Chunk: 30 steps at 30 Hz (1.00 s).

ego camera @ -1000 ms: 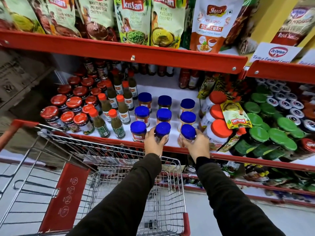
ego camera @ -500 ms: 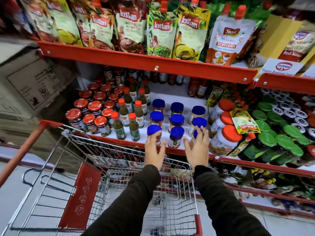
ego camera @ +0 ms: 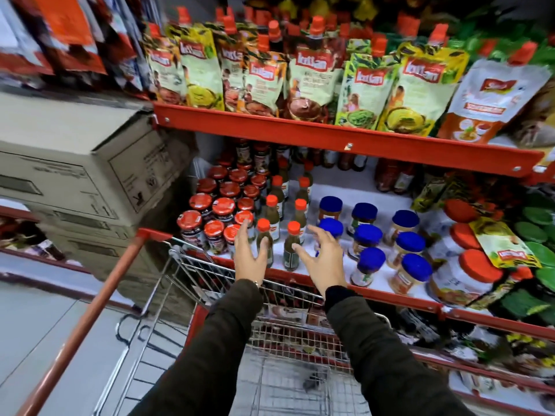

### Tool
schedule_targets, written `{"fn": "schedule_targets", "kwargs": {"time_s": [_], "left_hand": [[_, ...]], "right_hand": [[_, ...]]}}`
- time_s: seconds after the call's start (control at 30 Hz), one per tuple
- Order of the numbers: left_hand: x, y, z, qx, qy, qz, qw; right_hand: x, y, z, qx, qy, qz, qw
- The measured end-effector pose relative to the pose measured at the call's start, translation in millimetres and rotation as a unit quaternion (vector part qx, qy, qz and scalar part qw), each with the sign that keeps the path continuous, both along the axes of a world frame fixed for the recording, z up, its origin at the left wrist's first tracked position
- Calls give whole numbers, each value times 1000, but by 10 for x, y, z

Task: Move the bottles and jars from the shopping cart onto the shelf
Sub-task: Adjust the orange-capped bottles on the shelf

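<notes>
My left hand [ego camera: 248, 256] and my right hand [ego camera: 322, 257] hover open, fingers spread, over the front edge of the white shelf [ego camera: 383, 279], holding nothing. They are just in front of the green sauce bottles with orange caps [ego camera: 292, 247]. Blue-lidded jars [ego camera: 368, 267] stand in rows to the right of my right hand. Red-lidded jars [ego camera: 213, 234] crowd the shelf's left end, beside my left hand. The wire shopping cart [ego camera: 288, 373] sits below my arms; the part of its basket in view holds no bottles or jars.
Stacked cardboard boxes [ego camera: 90, 181] stand left of the shelf. Sauce pouches [ego camera: 312, 82] fill the upper red shelf [ego camera: 330, 139]. Large orange-lidded jars [ego camera: 468, 274] and green-lidded jars [ego camera: 537, 232] sit at right. The cart's red handle bar [ego camera: 90, 310] runs diagonally at left.
Both hands have let go of the blue-lidded jars and shifted left, toward the green bottles. The view has swung left and up.
</notes>
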State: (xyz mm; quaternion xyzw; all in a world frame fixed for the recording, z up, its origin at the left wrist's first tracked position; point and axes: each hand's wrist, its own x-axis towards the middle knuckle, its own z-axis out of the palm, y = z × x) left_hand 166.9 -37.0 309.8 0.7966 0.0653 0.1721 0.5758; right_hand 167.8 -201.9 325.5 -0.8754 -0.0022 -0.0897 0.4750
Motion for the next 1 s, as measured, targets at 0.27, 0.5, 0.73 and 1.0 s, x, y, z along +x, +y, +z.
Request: {"fn": "schedule_targets", "kwargs": {"time_s": [0.27, 0.5, 0.73, 1.0], "left_hand": [[517, 414, 31, 38, 110, -141, 983], [543, 448, 65, 50, 92, -129, 986], [563, 445, 110, 93, 96, -107, 985], [522, 518, 111, 91, 115, -169, 975]], "right_hand": [[415, 293, 35, -61, 59, -42, 996], [555, 263, 100, -75, 91, 20, 993], [549, 250, 198, -80, 108, 60, 989], [489, 229, 94, -54, 83, -29, 995]]}}
